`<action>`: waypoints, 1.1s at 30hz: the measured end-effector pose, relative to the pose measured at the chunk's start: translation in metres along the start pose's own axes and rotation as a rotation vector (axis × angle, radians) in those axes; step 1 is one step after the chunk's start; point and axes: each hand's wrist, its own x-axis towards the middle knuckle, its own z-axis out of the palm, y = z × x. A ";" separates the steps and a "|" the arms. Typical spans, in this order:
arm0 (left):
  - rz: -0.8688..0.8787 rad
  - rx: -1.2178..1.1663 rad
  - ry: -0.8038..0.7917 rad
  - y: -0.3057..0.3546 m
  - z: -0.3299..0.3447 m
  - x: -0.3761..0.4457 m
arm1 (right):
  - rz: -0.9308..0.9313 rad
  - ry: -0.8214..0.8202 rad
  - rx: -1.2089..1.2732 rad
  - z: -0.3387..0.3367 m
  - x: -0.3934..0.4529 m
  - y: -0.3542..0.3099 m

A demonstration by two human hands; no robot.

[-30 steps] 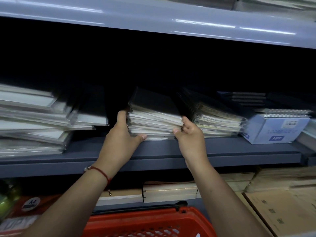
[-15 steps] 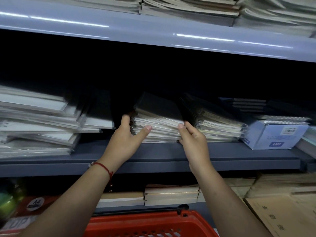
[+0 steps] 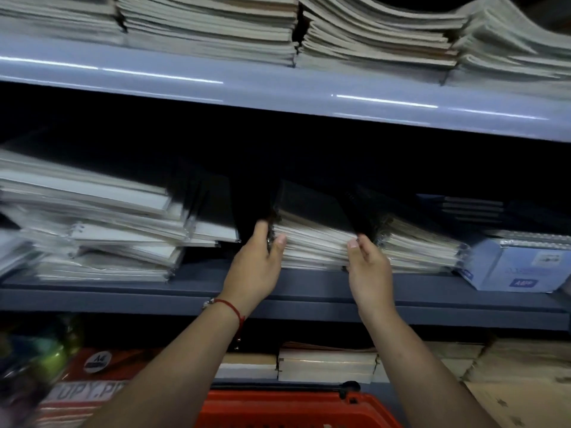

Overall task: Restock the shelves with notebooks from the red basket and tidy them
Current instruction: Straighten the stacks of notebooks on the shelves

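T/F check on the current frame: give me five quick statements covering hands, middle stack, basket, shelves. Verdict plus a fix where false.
1. Both hands are on the middle stack of notebooks. True: the left hand is at its left end, the right hand at its right front corner.
2. The red basket sits on the middle shelf. False: it is below the hands, at the bottom edge of the picture.
3. The left wrist bears a red string bracelet. True.
4. The top shelf holds nothing. False: pale notebook stacks lie along it.
5. The blue-white box lies left of the hands. False: it lies to the right.
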 end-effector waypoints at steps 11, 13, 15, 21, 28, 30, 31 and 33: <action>0.136 -0.058 0.374 -0.006 -0.113 -0.087 | -0.390 -0.171 -0.228 0.025 -0.083 -0.068; 0.110 0.014 0.599 -0.023 -0.154 -0.094 | -0.281 -0.300 -0.108 0.054 -0.092 -0.084; 0.041 0.066 0.731 -0.043 -0.191 -0.095 | -0.107 -0.396 0.011 0.085 -0.092 -0.098; -0.192 0.178 0.479 -0.088 -0.252 -0.066 | 0.309 -0.413 0.153 0.144 -0.057 -0.114; -0.259 0.170 0.130 -0.110 -0.273 -0.035 | 0.407 -0.401 0.373 0.167 -0.047 -0.112; -0.269 0.207 0.089 -0.112 -0.272 -0.035 | 0.424 -0.395 0.399 0.171 -0.049 -0.116; -0.270 0.208 0.082 -0.114 -0.273 -0.036 | 0.438 -0.394 0.408 0.173 -0.053 -0.121; -0.233 0.230 0.071 -0.119 -0.276 -0.037 | 0.437 -0.389 0.393 0.178 -0.062 -0.129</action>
